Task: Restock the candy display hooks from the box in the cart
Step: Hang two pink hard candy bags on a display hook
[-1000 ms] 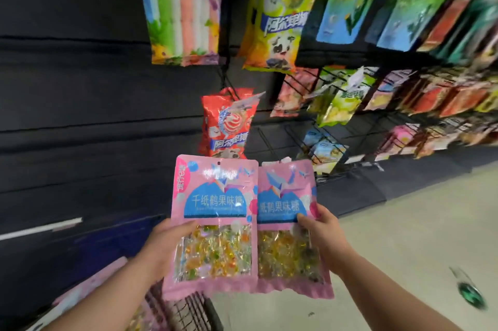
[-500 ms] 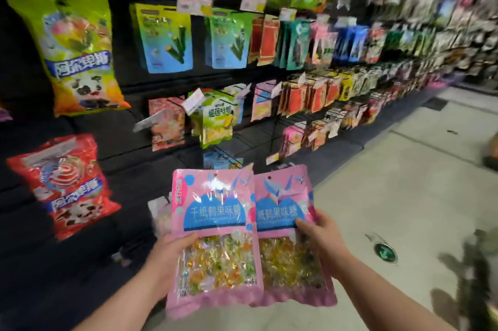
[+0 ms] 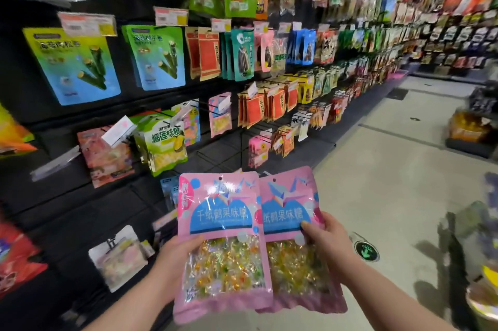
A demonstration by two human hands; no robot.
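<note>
Item 1: left pink candy bag (image 3: 221, 223), upright, clear window showing wrapped sweets. The left hand (image 3: 172, 258) pinches its left edge, thumb curled across the front; the fingers behind are hidden.
Item 2: right pink candy bag (image 3: 292, 212), upright, its left edge tucked under item 1. The right hand (image 3: 327, 240) pinches its right edge, thumb on the front.
Location: both bags are off the hooks, in front of the lower edge of the display wall (image 3: 67, 196), below a green candy bag (image 3: 164, 142).

Round green sticker (image 3: 366, 250) on grey floor (image 3: 404, 169), orange pkgs (image 3: 467, 128) far rt.
</note>
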